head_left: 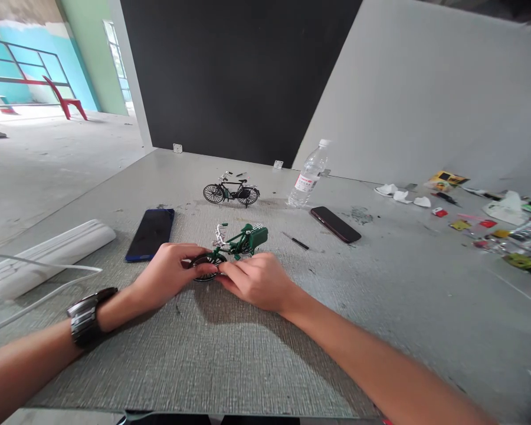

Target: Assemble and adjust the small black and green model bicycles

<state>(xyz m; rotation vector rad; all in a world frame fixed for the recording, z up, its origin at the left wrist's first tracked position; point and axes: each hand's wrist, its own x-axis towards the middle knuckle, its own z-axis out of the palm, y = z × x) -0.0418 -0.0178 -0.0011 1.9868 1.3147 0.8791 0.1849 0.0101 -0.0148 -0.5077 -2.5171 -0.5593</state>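
A small green model bicycle (pixel 236 243) with silver handlebars and a green box over its rear wheel is between my hands, front wheel toward the left. My left hand (pixel 170 271) is closed on the front wheel, thumb and fingers on either side of the rim. Fingers of my right hand (pixel 256 280) pinch close by at the front wheel's right side; they partly hide the bicycle's lower frame. Behind it a black model bicycle (pixel 232 192) stands upright on the table. To the right lies a small thin screwdriver-like tool (pixel 300 242).
A blue-edged phone (pixel 151 234) and a white power strip (pixel 48 257) with a cable lie left. On the right are a dark phone (pixel 335 224), a tilted-looking water bottle (pixel 308 177) and scattered small parts and wrappers (pixel 460 225). A black panel (pixel 239 77) stands behind.
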